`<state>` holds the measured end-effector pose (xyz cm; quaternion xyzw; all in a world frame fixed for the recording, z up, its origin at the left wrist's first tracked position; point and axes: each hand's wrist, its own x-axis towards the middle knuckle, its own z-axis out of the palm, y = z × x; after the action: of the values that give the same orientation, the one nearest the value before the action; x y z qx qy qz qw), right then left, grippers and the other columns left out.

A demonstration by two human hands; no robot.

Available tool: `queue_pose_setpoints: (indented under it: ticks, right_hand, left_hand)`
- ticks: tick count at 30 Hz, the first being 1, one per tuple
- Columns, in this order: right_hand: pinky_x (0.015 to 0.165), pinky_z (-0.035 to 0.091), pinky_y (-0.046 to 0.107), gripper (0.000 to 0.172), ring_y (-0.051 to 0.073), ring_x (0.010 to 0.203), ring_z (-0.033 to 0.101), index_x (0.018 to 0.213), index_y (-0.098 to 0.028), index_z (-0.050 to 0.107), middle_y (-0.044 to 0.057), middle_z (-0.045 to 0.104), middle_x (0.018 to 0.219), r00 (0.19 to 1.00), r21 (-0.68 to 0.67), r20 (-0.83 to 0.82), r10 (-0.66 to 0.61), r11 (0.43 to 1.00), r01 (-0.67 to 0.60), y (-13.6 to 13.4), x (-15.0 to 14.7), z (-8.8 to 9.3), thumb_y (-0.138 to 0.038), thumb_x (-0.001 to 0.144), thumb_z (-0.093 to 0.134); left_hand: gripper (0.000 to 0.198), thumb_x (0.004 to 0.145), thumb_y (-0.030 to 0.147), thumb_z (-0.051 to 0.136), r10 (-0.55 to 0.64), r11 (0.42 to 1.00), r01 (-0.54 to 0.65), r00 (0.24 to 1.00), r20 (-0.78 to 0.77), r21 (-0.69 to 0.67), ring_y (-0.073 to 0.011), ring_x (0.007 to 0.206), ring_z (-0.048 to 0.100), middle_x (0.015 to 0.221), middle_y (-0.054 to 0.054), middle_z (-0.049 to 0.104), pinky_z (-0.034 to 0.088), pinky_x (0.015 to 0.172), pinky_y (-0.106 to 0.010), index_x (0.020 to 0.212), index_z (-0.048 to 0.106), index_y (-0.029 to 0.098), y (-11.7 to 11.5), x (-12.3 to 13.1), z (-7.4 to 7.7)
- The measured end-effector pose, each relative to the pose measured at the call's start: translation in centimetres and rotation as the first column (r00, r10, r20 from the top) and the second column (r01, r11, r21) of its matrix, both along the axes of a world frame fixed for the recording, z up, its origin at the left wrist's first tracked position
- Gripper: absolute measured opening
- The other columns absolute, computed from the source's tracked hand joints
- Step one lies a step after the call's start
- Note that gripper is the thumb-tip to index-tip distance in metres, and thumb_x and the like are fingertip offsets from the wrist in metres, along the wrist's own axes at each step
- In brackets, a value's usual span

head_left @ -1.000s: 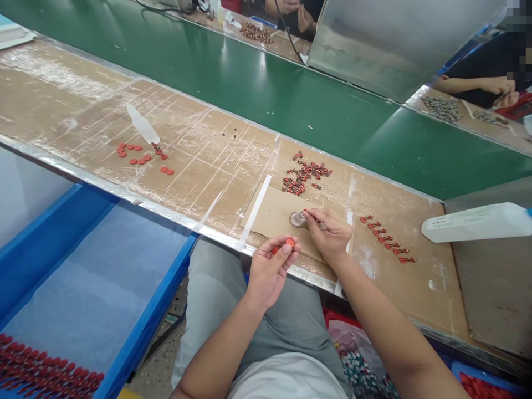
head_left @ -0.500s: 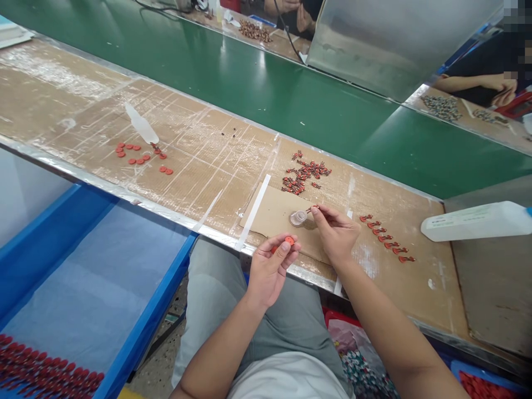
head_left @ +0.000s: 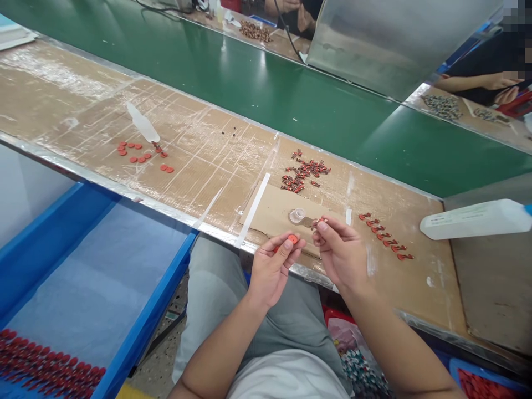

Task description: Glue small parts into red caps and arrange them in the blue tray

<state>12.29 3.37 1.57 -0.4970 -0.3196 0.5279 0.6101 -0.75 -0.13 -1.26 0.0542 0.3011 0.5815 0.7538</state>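
Note:
My left hand pinches a round red disc between thumb and fingers, above the table's front edge. To its right, my right hand holds a small red and dark piece at its fingertips. A small clear cup stands on a cardboard sheet just beyond my hands. Behind the sheet lies a pile of small red and dark pieces. Several red discs with such pieces on them form a slanting row on the right.
A white bottle lies at the right. Farther left are loose red discs and a translucent bottle. A green belt runs behind the table. A blue bin with red parts stands front left. Other people's hands show across the belt.
My right hand has drawn back from the clear cup, toward me and slightly right, with the small piece in its fingertips. My left hand has barely moved.

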Motion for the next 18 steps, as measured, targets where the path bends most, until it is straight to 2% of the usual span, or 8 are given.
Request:
queue_pose_setpoints:
  ticks: [5,9,13,18]
  right_hand:
    - [0.074,0.063,0.030,0.023,0.017,0.076,0.073,0.089,-0.025,0.077,0.002,0.078,0.086,0.953,0.233,0.295,-0.062,0.972,-0.009,-2.8,-0.5,-0.5,-0.019,0.068,0.085]
    - [0.075,0.063,0.036,0.024,0.020,0.078,0.074,0.090,-0.027,0.078,0.003,0.078,0.091,0.856,0.374,0.496,-0.148,0.926,-0.057,-3.4,-0.4,-0.9,-0.018,0.069,0.083]
    - [0.072,0.062,0.034,0.029,0.019,0.077,0.073,0.094,-0.031,0.077,0.001,0.077,0.089,0.800,0.468,0.565,-0.203,0.877,-0.108,-3.1,-0.3,-0.7,-0.013,0.071,0.081]
    - [0.070,0.062,0.034,0.033,0.018,0.076,0.072,0.097,-0.031,0.077,0.001,0.077,0.091,0.786,0.482,0.590,-0.181,0.861,-0.163,-2.9,-0.3,-0.6,-0.010,0.072,0.079]
  left_hand:
    - [0.019,0.077,0.023,0.078,0.008,1.000,-0.008,1.000,0.011,0.026,-0.0171,0.096,0.072,0.098,-0.006,0.077,0.056,0.086,-0.023,0.096,0.076,0.018,-0.4,0.1,0.4]
    - [0.019,0.075,0.023,0.080,0.034,0.999,-0.034,0.999,-0.001,0.036,-0.0161,0.094,0.072,0.096,-0.005,0.077,0.056,0.089,-0.025,0.093,0.076,0.018,-0.5,0.3,0.5]
    - [0.025,0.070,0.024,0.084,0.040,0.999,-0.039,0.999,-0.028,0.038,-0.0187,0.096,0.072,0.097,-0.006,0.077,0.055,0.094,-0.030,0.093,0.077,0.018,-0.6,0.4,0.6]
    - [0.024,0.071,0.024,0.083,0.052,0.998,-0.051,0.998,-0.037,0.048,-0.0186,0.097,0.072,0.097,-0.006,0.077,0.054,0.096,-0.031,0.094,0.077,0.019,-0.7,0.5,0.4]
